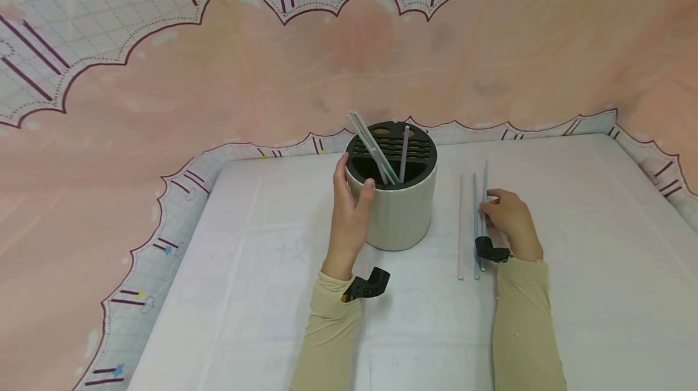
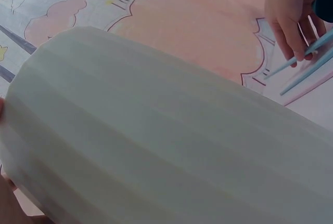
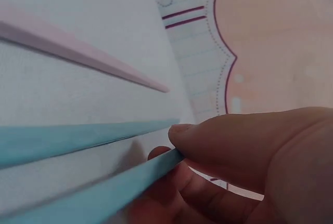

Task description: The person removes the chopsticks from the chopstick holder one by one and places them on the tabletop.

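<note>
A pale ribbed utensil holder (image 1: 400,218) with a black slotted top stands upright near the table's back edge. My left hand (image 1: 349,215) grips its left side, thumb at the front near the rim. Green and purple chopsticks (image 1: 376,148) lean out of its large opening, and one purple chopstick (image 1: 405,153) stands apart from them. My right hand (image 1: 509,218) pinches a blue chopstick (image 3: 119,187) between thumb and fingers, close over the table. Beside it lie another blue chopstick (image 1: 475,215) and a pink chopstick (image 1: 460,227), roughly parallel.
A white cover lies over the table (image 1: 262,318). Behind it hangs a peach cloth (image 1: 272,88) with a scalloped, grid-patterned border. A black wrist camera (image 1: 371,284) sits on the left wrist, another camera (image 1: 491,250) on the right, overlapping the blue chopsticks in the head view.
</note>
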`<act>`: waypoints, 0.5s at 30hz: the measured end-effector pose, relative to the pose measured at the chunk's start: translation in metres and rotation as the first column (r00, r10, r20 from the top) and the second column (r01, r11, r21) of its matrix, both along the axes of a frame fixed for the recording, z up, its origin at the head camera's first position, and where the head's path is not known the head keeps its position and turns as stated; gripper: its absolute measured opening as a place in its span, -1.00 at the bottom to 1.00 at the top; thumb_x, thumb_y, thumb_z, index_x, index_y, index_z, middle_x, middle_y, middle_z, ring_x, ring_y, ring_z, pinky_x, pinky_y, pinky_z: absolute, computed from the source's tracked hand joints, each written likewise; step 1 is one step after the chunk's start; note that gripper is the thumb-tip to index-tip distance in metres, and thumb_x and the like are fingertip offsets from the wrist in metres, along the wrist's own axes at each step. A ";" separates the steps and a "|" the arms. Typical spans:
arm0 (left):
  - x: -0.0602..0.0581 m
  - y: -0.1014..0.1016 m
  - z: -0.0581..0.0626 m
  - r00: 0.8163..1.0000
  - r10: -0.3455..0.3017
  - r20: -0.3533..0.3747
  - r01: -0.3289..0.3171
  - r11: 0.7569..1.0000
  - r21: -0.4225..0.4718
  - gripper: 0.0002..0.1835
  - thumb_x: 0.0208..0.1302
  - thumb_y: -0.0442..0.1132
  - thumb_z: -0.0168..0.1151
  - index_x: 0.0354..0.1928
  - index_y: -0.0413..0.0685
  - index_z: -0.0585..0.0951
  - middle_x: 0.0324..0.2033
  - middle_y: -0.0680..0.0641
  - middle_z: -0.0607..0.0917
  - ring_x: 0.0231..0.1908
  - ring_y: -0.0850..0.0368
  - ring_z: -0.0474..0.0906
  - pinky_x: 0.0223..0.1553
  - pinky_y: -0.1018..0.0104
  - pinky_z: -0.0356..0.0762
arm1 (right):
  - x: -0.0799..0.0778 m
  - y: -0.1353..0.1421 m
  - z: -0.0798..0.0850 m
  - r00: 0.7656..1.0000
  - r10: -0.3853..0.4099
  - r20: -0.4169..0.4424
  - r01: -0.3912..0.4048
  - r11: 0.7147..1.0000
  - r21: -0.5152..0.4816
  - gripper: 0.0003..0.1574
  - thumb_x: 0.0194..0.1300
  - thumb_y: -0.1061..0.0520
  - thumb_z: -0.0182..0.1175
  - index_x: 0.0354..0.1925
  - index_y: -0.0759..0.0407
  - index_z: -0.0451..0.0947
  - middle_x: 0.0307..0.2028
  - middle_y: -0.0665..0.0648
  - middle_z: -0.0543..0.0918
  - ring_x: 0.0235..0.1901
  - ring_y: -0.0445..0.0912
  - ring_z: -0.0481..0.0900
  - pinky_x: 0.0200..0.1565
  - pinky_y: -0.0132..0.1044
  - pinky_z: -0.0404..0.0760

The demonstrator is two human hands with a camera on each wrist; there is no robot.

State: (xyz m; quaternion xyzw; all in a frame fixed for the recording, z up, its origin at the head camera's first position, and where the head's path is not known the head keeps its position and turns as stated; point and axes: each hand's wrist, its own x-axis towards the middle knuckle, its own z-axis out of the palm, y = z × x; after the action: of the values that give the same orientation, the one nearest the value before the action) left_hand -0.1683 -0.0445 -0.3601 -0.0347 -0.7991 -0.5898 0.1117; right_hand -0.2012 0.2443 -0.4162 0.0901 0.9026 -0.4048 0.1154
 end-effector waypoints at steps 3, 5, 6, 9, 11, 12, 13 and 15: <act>0.000 0.000 0.000 1.000 0.000 -0.004 0.000 1.000 -0.004 -0.32 0.19 0.28 -0.12 0.30 0.53 -0.12 0.32 0.26 -0.10 0.31 0.12 -0.16 0.18 -0.11 -0.04 | 0.001 -0.001 -0.001 1.000 0.008 -0.015 -0.007 0.999 0.045 -0.39 0.23 0.17 -0.02 0.19 0.46 0.17 -0.13 0.41 0.49 -0.50 -0.09 0.56 -0.34 -0.17 0.48; 0.001 0.000 -0.001 1.000 -0.001 -0.007 0.001 1.000 -0.005 -0.32 0.18 0.28 -0.12 0.30 0.53 -0.12 0.32 0.26 -0.10 0.31 0.11 -0.16 0.17 -0.11 -0.03 | 0.002 -0.002 -0.003 1.000 0.010 -0.029 -0.008 0.997 0.073 -0.39 0.21 0.18 -0.01 0.18 0.47 0.18 -0.14 0.42 0.50 -0.51 -0.08 0.55 -0.32 -0.14 0.47; 0.001 0.000 -0.001 1.000 -0.001 -0.008 0.001 1.000 -0.004 -0.32 0.18 0.28 -0.12 0.30 0.53 -0.12 0.32 0.25 -0.10 0.31 0.11 -0.16 0.17 -0.11 -0.02 | 0.002 -0.002 -0.004 0.999 0.009 -0.038 -0.006 0.996 0.084 -0.39 0.21 0.18 -0.01 0.17 0.47 0.19 -0.14 0.42 0.50 -0.51 -0.06 0.55 -0.31 -0.12 0.46; 0.001 0.000 -0.001 1.000 -0.001 -0.010 0.001 1.000 0.000 -0.32 0.18 0.29 -0.12 0.30 0.53 -0.12 0.32 0.25 -0.10 0.31 0.10 -0.15 0.16 -0.11 0.00 | 0.001 -0.003 -0.007 0.998 -0.005 -0.070 0.014 0.993 0.119 -0.40 0.19 0.18 -0.02 0.16 0.47 0.20 -0.16 0.42 0.51 -0.47 0.01 0.54 -0.27 -0.05 0.45; 0.001 0.000 -0.001 1.000 -0.001 -0.011 0.001 1.000 0.000 -0.32 0.18 0.28 -0.12 0.30 0.53 -0.12 0.32 0.25 -0.10 0.31 0.10 -0.15 0.16 -0.10 0.01 | 0.001 -0.004 -0.009 0.995 -0.018 -0.093 0.031 0.990 0.140 -0.41 0.18 0.18 -0.03 0.14 0.47 0.22 -0.19 0.41 0.51 -0.42 0.07 0.53 -0.27 -0.03 0.44; 0.001 0.000 -0.002 1.000 -0.002 -0.012 0.002 1.000 0.000 -0.32 0.18 0.28 -0.12 0.30 0.53 -0.12 0.32 0.25 -0.10 0.31 0.10 -0.15 0.16 -0.10 0.01 | 0.002 -0.005 -0.010 0.994 -0.026 -0.103 0.041 0.989 0.142 -0.42 0.18 0.18 -0.03 0.13 0.47 0.23 -0.21 0.39 0.52 -0.40 0.09 0.52 -0.26 -0.02 0.43; 0.001 0.000 -0.002 1.000 -0.002 -0.013 0.002 1.000 -0.001 -0.32 0.18 0.28 -0.12 0.30 0.53 -0.12 0.32 0.24 -0.10 0.31 0.10 -0.15 0.16 -0.10 0.01 | 0.002 -0.005 -0.010 0.993 -0.033 -0.112 0.049 0.988 0.144 -0.42 0.18 0.19 -0.04 0.13 0.46 0.24 -0.24 0.37 0.53 -0.39 0.10 0.51 -0.25 -0.02 0.43; 0.002 -0.001 -0.002 1.000 -0.001 -0.014 0.001 1.000 -0.004 -0.32 0.18 0.28 -0.12 0.30 0.53 -0.12 0.32 0.24 -0.10 0.31 0.10 -0.15 0.16 -0.10 0.02 | 0.003 -0.006 -0.010 0.992 -0.040 -0.123 0.057 0.989 0.140 -0.43 0.17 0.20 -0.04 0.13 0.46 0.25 -0.31 0.32 0.54 -0.39 0.10 0.51 -0.23 -0.01 0.41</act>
State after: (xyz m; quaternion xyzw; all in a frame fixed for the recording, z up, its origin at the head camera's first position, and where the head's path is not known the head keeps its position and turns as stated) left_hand -0.1668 -0.0450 -0.3623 -0.0395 -0.7993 -0.5881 0.1169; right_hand -0.1986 0.2379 -0.4264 0.0955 0.9321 -0.3465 0.0443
